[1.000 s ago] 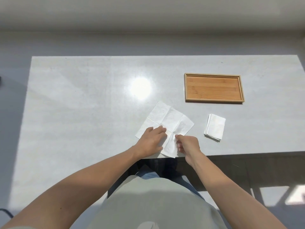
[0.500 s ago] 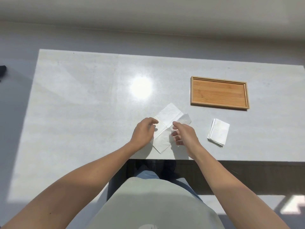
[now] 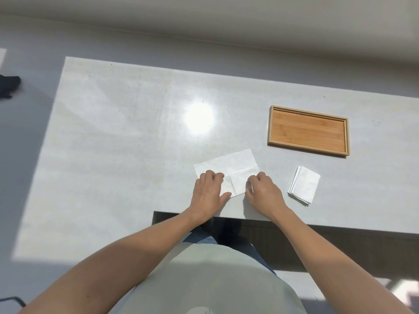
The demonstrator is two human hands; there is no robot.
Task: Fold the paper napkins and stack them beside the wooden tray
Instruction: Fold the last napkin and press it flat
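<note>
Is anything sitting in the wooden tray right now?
No, the wooden tray shows only bare wood inside its rim; the folded napkin stack lies on the table in front of it.

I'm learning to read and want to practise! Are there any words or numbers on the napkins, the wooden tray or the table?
There are none to read here.
The flat white paper napkin under the left hand and right hand: faint embossing only, no words.
The small stack of folded white napkins: blank.
The rectangular wooden tray: only wood grain.
The pale grey table: blank.
</note>
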